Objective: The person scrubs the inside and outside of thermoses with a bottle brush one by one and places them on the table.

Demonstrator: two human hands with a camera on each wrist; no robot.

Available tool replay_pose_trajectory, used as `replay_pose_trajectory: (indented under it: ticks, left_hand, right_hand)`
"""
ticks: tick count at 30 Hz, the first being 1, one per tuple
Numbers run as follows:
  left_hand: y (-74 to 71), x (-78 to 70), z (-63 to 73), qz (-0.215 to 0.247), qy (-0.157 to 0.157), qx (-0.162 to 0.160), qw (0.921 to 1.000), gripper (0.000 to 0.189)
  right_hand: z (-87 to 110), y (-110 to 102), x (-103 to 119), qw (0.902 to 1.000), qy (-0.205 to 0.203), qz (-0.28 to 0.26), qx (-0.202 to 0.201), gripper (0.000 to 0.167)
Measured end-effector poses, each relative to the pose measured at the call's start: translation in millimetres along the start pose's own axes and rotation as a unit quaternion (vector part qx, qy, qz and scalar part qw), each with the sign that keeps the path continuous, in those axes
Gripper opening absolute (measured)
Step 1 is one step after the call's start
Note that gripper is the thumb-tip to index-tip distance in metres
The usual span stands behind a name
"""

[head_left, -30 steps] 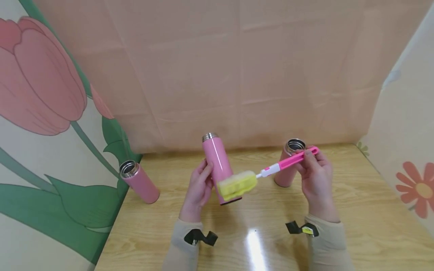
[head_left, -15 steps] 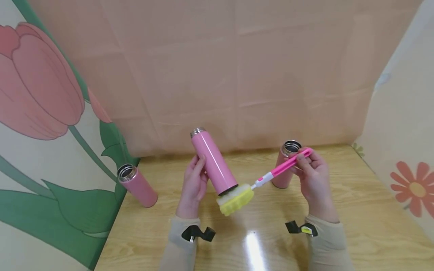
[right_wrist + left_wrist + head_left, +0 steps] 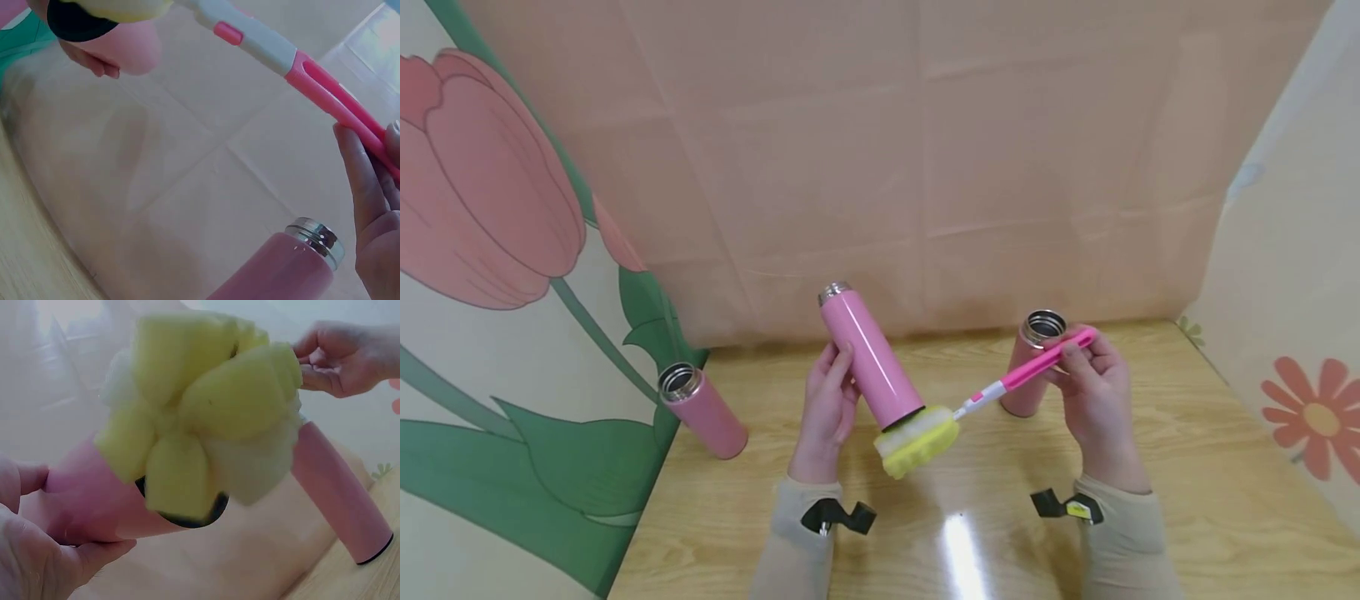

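My left hand (image 3: 825, 408) grips a glossy pink thermos bottle (image 3: 872, 358) round its body, tilted in the air with its steel neck up and to the left. In my right hand (image 3: 1097, 408) is the pink end of a bottle brush (image 3: 1030, 369), pinched between thumb and fingers. The brush's yellow and white sponge head (image 3: 921, 446) lies against the bottle's black base, as the left wrist view also shows with the sponge (image 3: 181, 419) covering part of that base (image 3: 215, 509). Whether the sponge presses hard cannot be told.
A second pink bottle (image 3: 1024, 375) stands uncapped behind my right hand. Another uncapped pink bottle (image 3: 707, 412) stands at the left edge of the wooden table (image 3: 1000, 517). A peach cloth (image 3: 850, 167) hangs at the back, with painted walls on both sides.
The held bottle has tilted further, its neck moving left and its base rising. The sponge head has gone from the bottle's lower side down to its base. Little differs over the last half second.
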State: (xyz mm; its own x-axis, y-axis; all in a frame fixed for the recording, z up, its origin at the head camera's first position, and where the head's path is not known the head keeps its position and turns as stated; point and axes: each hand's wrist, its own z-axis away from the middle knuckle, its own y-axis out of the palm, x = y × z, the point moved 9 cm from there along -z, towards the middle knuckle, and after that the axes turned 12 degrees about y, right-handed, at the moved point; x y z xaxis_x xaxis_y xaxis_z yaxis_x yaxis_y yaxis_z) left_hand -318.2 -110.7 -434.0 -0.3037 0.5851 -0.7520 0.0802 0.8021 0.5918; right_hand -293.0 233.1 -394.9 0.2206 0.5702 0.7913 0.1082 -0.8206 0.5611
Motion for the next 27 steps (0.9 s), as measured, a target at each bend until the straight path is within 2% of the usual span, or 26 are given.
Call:
replay_pose_trajectory:
  ticks: [5, 8, 13, 15, 19, 22, 25, 27]
  left_hand:
    - [-1.4, -2.0, -0.1, 0.001, 0.002, 0.007, 1.0000, 0.055]
    - [-10.0, -4.8, -1.4, -0.002, 0.009, -0.009, 0.9999, 0.055]
    - [-43.0, -8.0, -4.3, -0.028, 0.042, -0.064, 0.9967, 0.057]
    - [-58.8, -8.7, -5.4, -0.056, 0.062, -0.075, 0.9937, 0.059]
    - [-84.0, -8.4, -10.3, -0.149, 0.093, -0.081, 0.9811, 0.070]
    - [-96.7, -6.1, -18.6, -0.221, 0.109, -0.088, 0.9651, 0.079]
    - [-105.9, -0.3, -29.6, -0.264, 0.114, -0.092, 0.9534, 0.083]
    - [-112.0, 4.9, -37.1, -0.278, 0.111, -0.094, 0.9493, 0.086]
  right_hand:
    - [-1.4, 4.1, 0.9, 0.9996, -0.005, 0.029, 0.002, 0.008]
    - [-0.2, 7.6, 3.4, 0.9995, -0.011, 0.022, 0.022, 0.011]
    - [3.7, 9.0, 7.5, 0.9986, -0.022, 0.029, 0.039, 0.016]
    - [4.1, 7.3, 8.0, 0.9981, -0.023, 0.051, 0.025, 0.016]
    - [3.8, 6.3, 11.5, 0.9986, -0.034, 0.031, 0.028, 0.014]
    - [3.0, 6.6, 14.8, 0.9982, -0.045, 0.003, 0.038, 0.014]
    - [2.8, 6.4, 16.0, 0.9982, -0.049, -0.006, 0.035, 0.013]
    - [3.2, 6.4, 16.0, 0.9983, -0.049, -0.005, 0.031, 0.013]
